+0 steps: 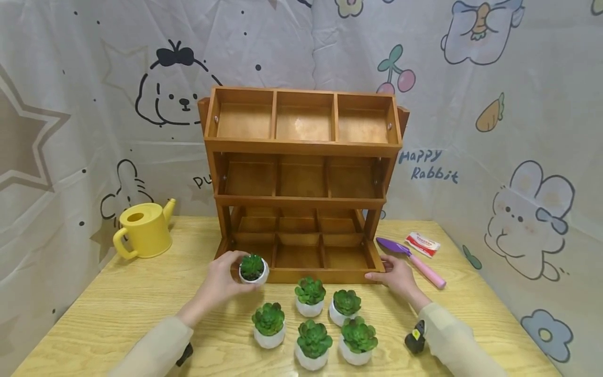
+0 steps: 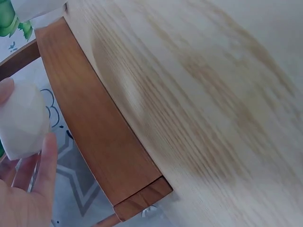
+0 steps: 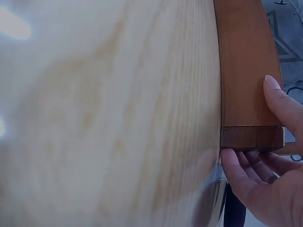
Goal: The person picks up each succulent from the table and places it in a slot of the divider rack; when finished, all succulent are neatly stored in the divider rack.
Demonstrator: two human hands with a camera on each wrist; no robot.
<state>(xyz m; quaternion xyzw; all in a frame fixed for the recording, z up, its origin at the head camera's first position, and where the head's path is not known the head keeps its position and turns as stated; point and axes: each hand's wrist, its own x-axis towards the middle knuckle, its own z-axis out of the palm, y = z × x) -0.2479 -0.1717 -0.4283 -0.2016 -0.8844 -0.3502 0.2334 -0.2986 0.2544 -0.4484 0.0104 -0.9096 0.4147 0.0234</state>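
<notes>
My left hand point(image 1: 222, 278) pinches a small potted succulent point(image 1: 253, 268) by its white pot, at the front left corner of a wooden three-tier shelf point(image 1: 301, 275). In the left wrist view the white faceted pot point(image 2: 24, 120) sits between thumb and fingers, beside the shelf's bottom front board point(image 2: 94, 113). My right hand point(image 1: 399, 276) grips the shelf's lower right corner. In the right wrist view, its thumb lies on the front board point(image 3: 248, 66) and its fingers bend against the board's end. The shelf's divided compartments show no plants.
Several more potted succulents point(image 1: 313, 343) stand on the wooden table in front of the shelf. A yellow watering can point(image 1: 147, 233) is at the back left. Right of the shelf lie a purple trowel with a pink handle point(image 1: 427, 271) and a red-and-white packet point(image 1: 423, 244). Printed cloth hangs behind.
</notes>
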